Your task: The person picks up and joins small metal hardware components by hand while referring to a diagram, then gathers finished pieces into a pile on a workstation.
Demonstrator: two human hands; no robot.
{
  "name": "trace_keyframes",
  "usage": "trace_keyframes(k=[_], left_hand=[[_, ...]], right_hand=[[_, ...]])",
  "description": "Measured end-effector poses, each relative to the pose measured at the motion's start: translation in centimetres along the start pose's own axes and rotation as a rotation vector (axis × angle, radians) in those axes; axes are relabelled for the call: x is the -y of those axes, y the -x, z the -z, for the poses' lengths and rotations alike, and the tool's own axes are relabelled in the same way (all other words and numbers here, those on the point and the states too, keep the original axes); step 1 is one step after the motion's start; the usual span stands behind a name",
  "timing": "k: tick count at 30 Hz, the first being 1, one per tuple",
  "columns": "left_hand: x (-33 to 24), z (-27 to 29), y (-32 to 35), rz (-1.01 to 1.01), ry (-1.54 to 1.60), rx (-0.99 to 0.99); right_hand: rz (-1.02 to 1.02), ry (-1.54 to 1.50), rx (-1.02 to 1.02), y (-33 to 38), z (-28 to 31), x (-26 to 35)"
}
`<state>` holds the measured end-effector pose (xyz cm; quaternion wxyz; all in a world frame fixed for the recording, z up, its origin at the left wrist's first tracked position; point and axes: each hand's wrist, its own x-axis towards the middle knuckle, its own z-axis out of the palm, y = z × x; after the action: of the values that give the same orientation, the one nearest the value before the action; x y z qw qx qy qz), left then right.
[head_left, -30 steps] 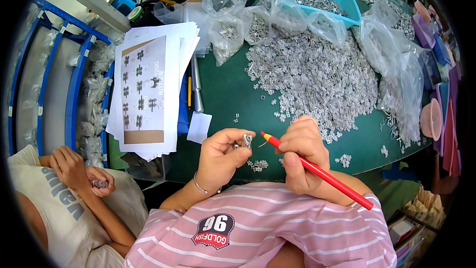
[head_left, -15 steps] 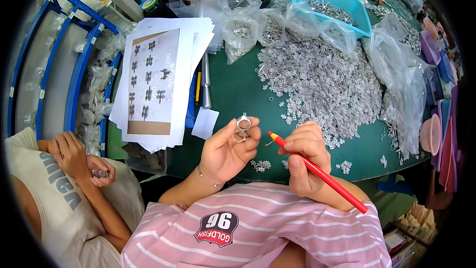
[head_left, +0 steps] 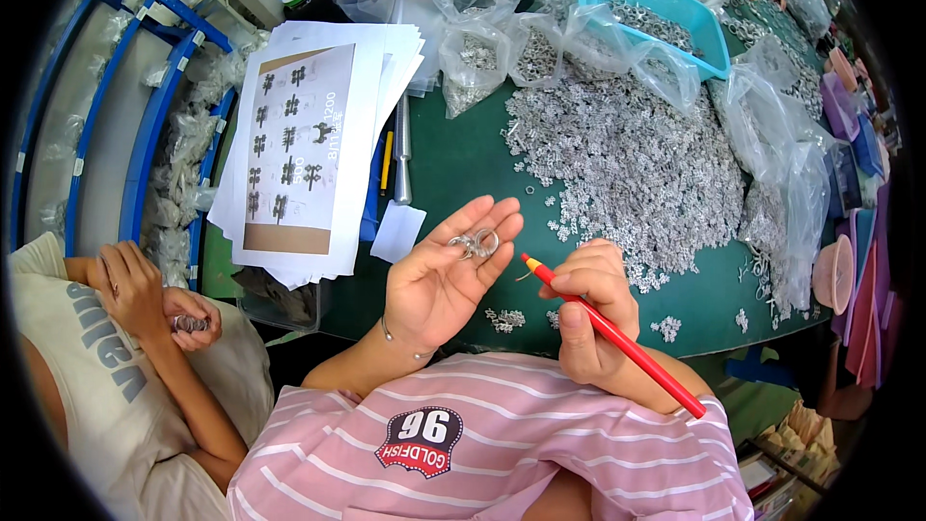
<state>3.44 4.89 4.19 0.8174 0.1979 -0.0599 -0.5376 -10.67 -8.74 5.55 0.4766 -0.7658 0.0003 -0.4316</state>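
My left hand (head_left: 434, 294) lies palm up with its fingers spread apart, and the metal rings (head_left: 475, 244) rest loose across my fingers. My right hand (head_left: 593, 304) is clamped on a red pencil (head_left: 629, 352), its tip pointing at my left hand, near the rings but apart from them. Beyond my hands, a heap of small metal pieces (head_left: 627, 150) covers much of the green table (head_left: 453, 150). A paper slip (head_left: 398, 232) lies near my left hand, just beside the printed sheets (head_left: 299, 150).
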Motion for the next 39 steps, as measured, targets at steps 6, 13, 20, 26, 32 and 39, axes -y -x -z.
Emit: trace_keyframes(k=[6, 13, 20, 26, 32, 39], left_hand=[[-0.2, -0.3, -0.3, -0.01, 0.413, 0.027], [-0.2, -0.7, -0.4, -0.043, 0.458, 0.008], [-1.2, -0.9, -0.4, -0.138, 0.51, -0.017], [-3.0, -1.3, 0.2, -0.248, 0.507, 0.11], [-3.8, -0.2, 1.4, -0.332, 0.465, 0.081], [-4.7, -0.7, 2.1, -0.383, 0.337, 0.273]], right_hand=[[-0.007, -0.006, 0.004, 0.1, -0.1, -0.1], [-0.019, 0.0, 0.017, 0.0, -0.4, 0.0], [0.006, 0.061, 0.077, -0.9, -0.8, 0.2], [-0.048, 0.117, 0.14, -1.9, -1.5, 0.4], [-0.085, 0.142, 0.22, -2.5, -2.2, 0.6], [-0.106, 0.166, 0.284, -2.5, -2.2, 0.6]])
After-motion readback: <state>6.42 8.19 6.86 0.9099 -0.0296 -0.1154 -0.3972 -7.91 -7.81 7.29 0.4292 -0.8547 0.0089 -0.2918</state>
